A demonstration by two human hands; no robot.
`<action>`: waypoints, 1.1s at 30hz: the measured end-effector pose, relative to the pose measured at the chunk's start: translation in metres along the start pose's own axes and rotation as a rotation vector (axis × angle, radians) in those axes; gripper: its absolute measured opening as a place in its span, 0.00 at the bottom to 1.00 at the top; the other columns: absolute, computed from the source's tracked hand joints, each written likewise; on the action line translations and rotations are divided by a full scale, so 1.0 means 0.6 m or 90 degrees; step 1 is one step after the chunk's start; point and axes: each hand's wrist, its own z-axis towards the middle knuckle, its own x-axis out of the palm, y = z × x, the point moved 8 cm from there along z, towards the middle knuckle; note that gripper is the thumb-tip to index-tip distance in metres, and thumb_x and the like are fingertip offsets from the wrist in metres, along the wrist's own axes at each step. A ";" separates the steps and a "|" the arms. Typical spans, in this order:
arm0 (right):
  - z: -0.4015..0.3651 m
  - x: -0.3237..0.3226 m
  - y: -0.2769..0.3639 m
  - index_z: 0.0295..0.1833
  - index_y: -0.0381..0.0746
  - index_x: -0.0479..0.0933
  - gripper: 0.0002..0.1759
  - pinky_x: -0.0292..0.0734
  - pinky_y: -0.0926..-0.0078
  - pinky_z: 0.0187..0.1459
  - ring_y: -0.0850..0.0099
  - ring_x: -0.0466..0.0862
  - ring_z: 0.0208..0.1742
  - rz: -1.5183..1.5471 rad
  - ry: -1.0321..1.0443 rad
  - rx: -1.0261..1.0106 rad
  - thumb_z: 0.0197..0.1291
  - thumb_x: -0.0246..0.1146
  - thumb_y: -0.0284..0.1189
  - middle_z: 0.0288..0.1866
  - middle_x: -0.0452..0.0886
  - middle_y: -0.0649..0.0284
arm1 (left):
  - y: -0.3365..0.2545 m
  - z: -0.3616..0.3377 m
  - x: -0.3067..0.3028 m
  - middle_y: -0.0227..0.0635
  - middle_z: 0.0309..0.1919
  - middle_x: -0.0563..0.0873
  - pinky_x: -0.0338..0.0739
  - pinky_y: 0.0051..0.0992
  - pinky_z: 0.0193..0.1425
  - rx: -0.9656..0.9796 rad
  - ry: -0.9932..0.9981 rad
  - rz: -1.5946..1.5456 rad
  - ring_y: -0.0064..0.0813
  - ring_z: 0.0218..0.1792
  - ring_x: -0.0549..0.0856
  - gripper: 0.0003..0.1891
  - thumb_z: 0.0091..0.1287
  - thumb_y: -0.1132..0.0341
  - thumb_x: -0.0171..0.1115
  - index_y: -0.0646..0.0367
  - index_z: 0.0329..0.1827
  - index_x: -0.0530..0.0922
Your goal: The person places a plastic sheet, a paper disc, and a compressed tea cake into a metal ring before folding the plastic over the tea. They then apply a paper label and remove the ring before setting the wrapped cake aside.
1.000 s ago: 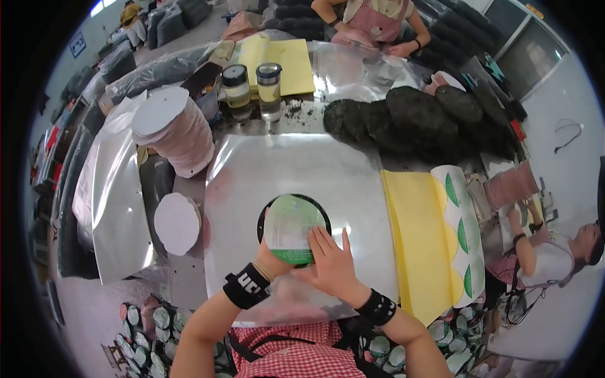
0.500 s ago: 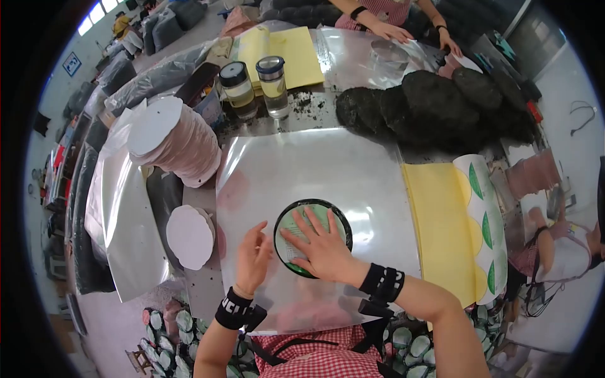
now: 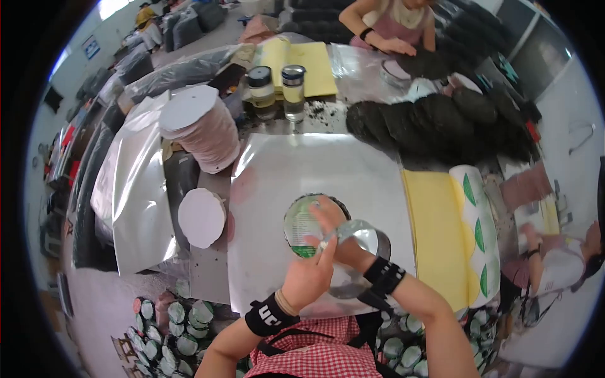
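Observation:
On the clear sheet (image 3: 265, 183) lies a round dark disc with a green-and-white printed paper label (image 3: 301, 222). My right hand (image 3: 334, 222) rests over the disc's right part, fingers apart and slightly blurred. A shiny metal ring (image 3: 383, 242) is tilted around my right hand and wrist, off the disc. My left hand (image 3: 309, 277) pinches the ring's left edge, just below the disc. The disc's right edge is partly hidden by my right hand.
Dark round sheets (image 3: 435, 123) are heaped at the back right. Yellow paper (image 3: 438, 233) and a strip of green-printed labels (image 3: 477, 233) lie right. White paper discs (image 3: 201, 217) and a tall stack (image 3: 201, 132) stand left. Two jars (image 3: 293, 94) stand behind; a co-worker's hand (image 3: 397, 46) is beyond.
The metal ring has come up from around the disc and now circles my right hand. My left hand has moved right and taken hold of it. The view has shifted slightly.

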 end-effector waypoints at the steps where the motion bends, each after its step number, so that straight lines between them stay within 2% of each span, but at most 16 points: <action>1: -0.011 -0.039 -0.015 0.76 0.37 0.64 0.46 0.53 0.41 0.76 0.39 0.57 0.80 0.004 -0.069 0.096 0.59 0.70 0.49 0.78 0.60 0.39 | -0.007 -0.012 0.004 0.36 0.26 0.83 0.77 0.34 0.23 0.011 0.029 0.008 0.35 0.20 0.83 0.34 0.63 0.70 0.61 0.65 0.75 0.66; 4: -0.016 -0.031 -0.038 0.74 0.30 0.63 0.46 0.59 0.50 0.75 0.36 0.63 0.75 0.010 -0.121 0.215 0.60 0.70 0.47 0.74 0.63 0.33 | 0.000 -0.039 -0.012 0.36 0.24 0.82 0.75 0.35 0.22 -0.039 0.028 0.041 0.35 0.20 0.82 0.32 0.63 0.69 0.60 0.62 0.74 0.69; 6: -0.008 0.030 0.030 0.74 0.30 0.63 0.43 0.61 0.49 0.73 0.40 0.67 0.72 0.053 -0.163 0.024 0.61 0.71 0.42 0.73 0.66 0.36 | 0.015 -0.050 -0.027 0.38 0.25 0.83 0.76 0.34 0.23 -0.077 0.023 0.084 0.35 0.20 0.83 0.32 0.63 0.69 0.60 0.62 0.74 0.68; 8: -0.034 0.196 0.095 0.68 0.31 0.71 0.31 0.68 0.54 0.68 0.47 0.75 0.67 0.743 0.172 0.061 0.66 0.67 0.38 0.66 0.76 0.41 | 0.031 -0.076 -0.051 0.40 0.26 0.84 0.77 0.33 0.24 -0.100 0.020 0.106 0.37 0.21 0.84 0.30 0.65 0.70 0.58 0.62 0.73 0.69; 10: -0.042 0.176 0.150 0.59 0.35 0.79 0.19 0.77 0.59 0.59 0.53 0.83 0.58 0.337 0.299 -0.075 0.68 0.62 0.35 0.55 0.84 0.46 | 0.061 -0.100 -0.077 0.42 0.27 0.85 0.78 0.34 0.26 -0.184 0.030 0.073 0.39 0.22 0.85 0.29 0.66 0.69 0.59 0.62 0.72 0.70; 12: -0.015 0.079 0.121 0.53 0.38 0.83 0.15 0.80 0.60 0.49 0.52 0.86 0.47 0.353 0.119 0.026 0.67 0.63 0.35 0.43 0.86 0.48 | 0.103 -0.134 -0.076 0.43 0.28 0.86 0.80 0.35 0.28 -0.257 0.044 0.029 0.41 0.23 0.86 0.27 0.67 0.68 0.60 0.61 0.71 0.71; 14: -0.030 0.000 0.084 0.57 0.40 0.82 0.21 0.82 0.61 0.51 0.52 0.86 0.50 0.182 0.065 0.069 0.63 0.68 0.39 0.46 0.87 0.53 | 0.193 -0.204 -0.027 0.42 0.31 0.86 0.82 0.36 0.35 -0.515 0.040 -0.360 0.44 0.28 0.86 0.21 0.66 0.65 0.66 0.59 0.61 0.80; 16: -0.051 -0.064 0.092 0.58 0.40 0.81 0.26 0.82 0.62 0.55 0.55 0.84 0.56 0.083 -0.045 -0.037 0.59 0.71 0.44 0.57 0.84 0.54 | 0.231 -0.230 -0.051 0.39 0.32 0.86 0.81 0.36 0.39 -0.398 0.038 -0.317 0.42 0.33 0.86 0.15 0.65 0.62 0.68 0.55 0.53 0.82; 18: -0.085 -0.097 0.122 0.58 0.40 0.81 0.25 0.81 0.62 0.57 0.57 0.83 0.59 0.004 -0.072 -0.039 0.60 0.71 0.43 0.56 0.85 0.58 | 0.252 -0.240 -0.095 0.36 0.34 0.85 0.80 0.36 0.44 -0.290 0.035 -0.274 0.40 0.39 0.86 0.10 0.64 0.59 0.71 0.51 0.44 0.85; 20: -0.125 -0.080 0.123 0.58 0.39 0.81 0.24 0.80 0.62 0.59 0.60 0.81 0.63 -0.076 -0.097 -0.046 0.61 0.71 0.41 0.55 0.86 0.61 | 0.218 -0.223 -0.119 0.30 0.38 0.84 0.75 0.35 0.54 -0.002 0.194 -0.174 0.35 0.47 0.81 0.10 0.61 0.55 0.74 0.49 0.31 0.84; 21: -0.158 -0.040 0.103 0.59 0.42 0.82 0.26 0.78 0.57 0.61 0.52 0.81 0.62 -0.002 -0.065 -0.008 0.58 0.73 0.43 0.65 0.76 0.49 | 0.216 -0.230 -0.102 0.25 0.39 0.83 0.69 0.35 0.58 0.055 0.287 -0.166 0.33 0.52 0.78 0.10 0.59 0.53 0.74 0.46 0.32 0.84; 23: -0.202 0.031 0.059 0.56 0.45 0.84 0.36 0.74 0.49 0.65 0.42 0.79 0.62 0.165 -0.014 0.133 0.41 0.82 0.50 0.76 0.60 0.32 | 0.221 -0.231 -0.069 0.25 0.39 0.83 0.69 0.36 0.58 0.070 0.336 -0.150 0.33 0.52 0.78 0.10 0.60 0.52 0.73 0.46 0.33 0.85; 27: -0.219 0.025 0.056 0.52 0.43 0.84 0.28 0.73 0.50 0.67 0.43 0.76 0.65 0.290 -0.044 0.220 0.47 0.80 0.45 0.72 0.66 0.34 | 0.236 -0.240 -0.043 0.23 0.40 0.84 0.68 0.36 0.58 0.070 0.385 -0.153 0.30 0.52 0.78 0.10 0.63 0.51 0.70 0.45 0.36 0.86; 29: -0.221 0.004 0.114 0.53 0.42 0.82 0.27 0.72 0.49 0.68 0.44 0.77 0.65 0.125 0.051 -0.012 0.48 0.79 0.40 0.69 0.70 0.37 | 0.235 -0.235 -0.050 0.25 0.41 0.84 0.70 0.36 0.56 0.099 0.371 -0.150 0.32 0.50 0.79 0.08 0.66 0.54 0.68 0.46 0.38 0.86; 31: -0.189 -0.033 0.188 0.55 0.40 0.81 0.26 0.72 0.47 0.68 0.45 0.77 0.65 0.111 0.063 -0.072 0.50 0.77 0.38 0.67 0.72 0.39 | 0.233 -0.225 -0.045 0.26 0.41 0.84 0.72 0.37 0.54 0.121 0.357 -0.154 0.33 0.48 0.80 0.07 0.68 0.56 0.66 0.47 0.40 0.86; 33: -0.168 -0.015 0.241 0.56 0.39 0.80 0.26 0.72 0.45 0.67 0.45 0.77 0.65 0.103 0.069 -0.127 0.53 0.75 0.36 0.66 0.73 0.41 | 0.275 -0.180 -0.049 0.31 0.38 0.84 0.77 0.38 0.45 -0.022 0.275 -0.294 0.39 0.40 0.83 0.06 0.70 0.62 0.63 0.49 0.44 0.85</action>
